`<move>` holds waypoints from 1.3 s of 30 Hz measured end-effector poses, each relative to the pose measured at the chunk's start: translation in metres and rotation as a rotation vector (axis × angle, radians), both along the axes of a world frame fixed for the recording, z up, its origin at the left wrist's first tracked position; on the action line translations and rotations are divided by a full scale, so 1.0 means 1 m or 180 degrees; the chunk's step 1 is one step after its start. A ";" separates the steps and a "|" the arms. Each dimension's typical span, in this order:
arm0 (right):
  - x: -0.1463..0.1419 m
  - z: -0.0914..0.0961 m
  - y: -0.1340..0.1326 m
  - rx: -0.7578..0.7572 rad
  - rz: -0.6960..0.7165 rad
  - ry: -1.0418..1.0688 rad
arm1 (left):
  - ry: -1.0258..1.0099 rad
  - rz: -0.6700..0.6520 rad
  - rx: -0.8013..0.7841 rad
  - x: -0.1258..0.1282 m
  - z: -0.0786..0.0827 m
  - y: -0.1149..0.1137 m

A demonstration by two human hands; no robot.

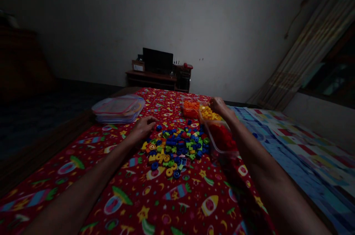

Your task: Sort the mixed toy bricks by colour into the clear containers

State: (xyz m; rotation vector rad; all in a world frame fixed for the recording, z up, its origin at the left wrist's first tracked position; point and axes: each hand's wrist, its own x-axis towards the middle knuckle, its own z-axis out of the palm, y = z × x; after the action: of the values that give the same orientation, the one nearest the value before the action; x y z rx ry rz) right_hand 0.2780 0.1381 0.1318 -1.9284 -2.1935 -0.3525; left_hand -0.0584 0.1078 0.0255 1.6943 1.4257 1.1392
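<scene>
A loose heap of toy building bricks (180, 144) in blue, green and yellow lies on the red patterned cloth (172, 224). My left hand (143, 127) is at the heap's left edge, fingers loosely stretched to the right, nothing visible in them. Over the far edge of the box of yellow bricks (209, 114), my right hand (218, 105) is closed, its fingertips pointing down and left. Whatever it may hold is too small or hidden to make out. Nearer me stands a clear box of red bricks (222, 137), and farther back one of orange bricks (191, 107).
Stacked clear lids (119, 108) lie on the cloth at the left. A blue checked cloth (266, 135) spreads to the right. Against the far wall, a low cabinet (155, 76) bears a dark monitor (158, 60). A curtain (299, 50) hangs at the right.
</scene>
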 end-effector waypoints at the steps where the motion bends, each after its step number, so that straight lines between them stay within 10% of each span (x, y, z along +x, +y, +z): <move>1: 0.003 0.000 0.005 0.0009 -0.0042 -0.0048 | 0.0048 0.0005 0.0013 -0.002 -0.003 0.002; 9: -0.066 -0.033 0.009 -0.0359 0.1011 0.0006 | 0.0506 -0.0360 -0.0011 0.003 -0.013 0.005; 16: -0.091 -0.074 0.005 -0.0734 0.1003 -0.0016 | 0.0548 -0.0261 0.0185 0.003 -0.018 0.006; 27: -0.140 -0.050 -0.045 -0.0750 0.2428 0.0625 | -0.0952 -0.0615 -0.0771 0.025 0.008 -0.010; 33: -0.107 -0.054 -0.071 -0.0149 0.2095 0.0733 | -0.0463 -0.0868 -0.0488 0.036 0.024 -0.023; 39: -0.005 -0.022 -0.088 0.0188 0.1012 0.0581 | -0.0271 -0.0800 -0.0429 0.031 0.021 -0.016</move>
State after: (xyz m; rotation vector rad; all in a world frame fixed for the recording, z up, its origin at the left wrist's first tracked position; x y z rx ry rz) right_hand 0.2729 0.0505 0.1102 -1.4837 -2.2871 -0.1787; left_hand -0.0270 0.0923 0.0462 1.6554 1.1720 0.9437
